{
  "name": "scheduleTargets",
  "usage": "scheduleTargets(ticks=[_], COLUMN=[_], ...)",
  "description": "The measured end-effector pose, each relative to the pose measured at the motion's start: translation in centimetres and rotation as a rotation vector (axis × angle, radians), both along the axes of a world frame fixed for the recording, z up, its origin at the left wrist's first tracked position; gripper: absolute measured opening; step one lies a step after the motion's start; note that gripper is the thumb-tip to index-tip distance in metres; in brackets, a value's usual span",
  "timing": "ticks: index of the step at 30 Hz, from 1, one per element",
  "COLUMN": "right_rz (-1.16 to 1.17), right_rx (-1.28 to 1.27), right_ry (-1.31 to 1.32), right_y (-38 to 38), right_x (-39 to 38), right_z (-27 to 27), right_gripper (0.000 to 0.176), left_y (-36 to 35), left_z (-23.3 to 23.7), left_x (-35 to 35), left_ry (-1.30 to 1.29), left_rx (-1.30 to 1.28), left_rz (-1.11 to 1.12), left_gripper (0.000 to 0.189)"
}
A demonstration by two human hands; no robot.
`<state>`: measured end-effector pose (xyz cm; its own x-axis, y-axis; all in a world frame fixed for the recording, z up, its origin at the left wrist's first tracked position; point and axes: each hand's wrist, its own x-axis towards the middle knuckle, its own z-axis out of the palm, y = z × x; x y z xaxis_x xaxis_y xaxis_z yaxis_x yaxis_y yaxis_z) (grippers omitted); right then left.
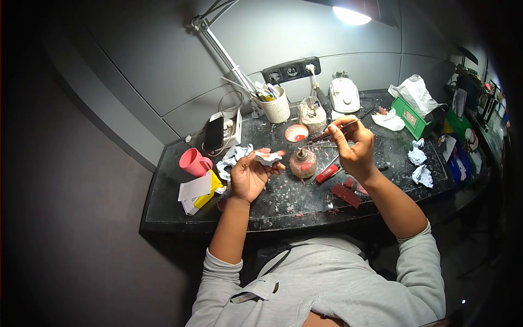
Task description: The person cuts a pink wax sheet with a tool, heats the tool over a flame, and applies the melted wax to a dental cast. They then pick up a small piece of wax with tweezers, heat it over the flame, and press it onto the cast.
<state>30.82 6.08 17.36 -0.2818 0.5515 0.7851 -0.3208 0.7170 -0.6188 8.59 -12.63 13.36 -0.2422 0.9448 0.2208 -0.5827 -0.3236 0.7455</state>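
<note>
At centre frame we see the left hand (248, 175), its fingers clamped on a small white piece (268, 158). Right of centre, the right hand (355, 148) pinches a thin metal tool (333, 131), whose tip lies just over the glass burner (303, 163) on the dark workbench (283, 204). A pink cup (194, 162) stands left of centre.

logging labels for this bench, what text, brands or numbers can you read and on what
Nothing can be read.
green box: white label, too blurred to read.
yellow box, white card: no legible print.
white piece in left hand, thin tool in right hand: no print seen.
</note>
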Motion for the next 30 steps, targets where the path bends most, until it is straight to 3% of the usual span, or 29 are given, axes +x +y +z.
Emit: scheduleTargets(ticks=[5,12,17,21,30], right_rz=[0.018,0.072,0.191,0.125,0.111], right_rx=[-0.014,-0.059,0.070,0.207,0.081], right_ry=[-0.022,-0.035,0.031,-0.009,-0.033], right_y=[-0.1,-0.9,-1.6,-1.9,-1.1], right_x=[0.1,0.0,-0.3,0.4,0.3], right_z=[0.0,0.0,-0.3,0.4,0.3], right_gripper=[0.007,0.006,0.008,0.009,0.007], left_y=[0.2,0.0,0.3,0.2,0.3], left_z=[0.5,0.7,0.2,0.3,-0.4], left_x=[0.1,1.0,1.1,1.3,0.4], left_ry=[-0.012,0.019,0.074,0.056,0.125], left_rx=[-0.079,-0.189,-0.195,-0.209,-0.150], left_rz=[0.073,0.046,-0.034,-0.029,-0.029], left_gripper=[0.066,0.057,0.056,0.056,0.051])
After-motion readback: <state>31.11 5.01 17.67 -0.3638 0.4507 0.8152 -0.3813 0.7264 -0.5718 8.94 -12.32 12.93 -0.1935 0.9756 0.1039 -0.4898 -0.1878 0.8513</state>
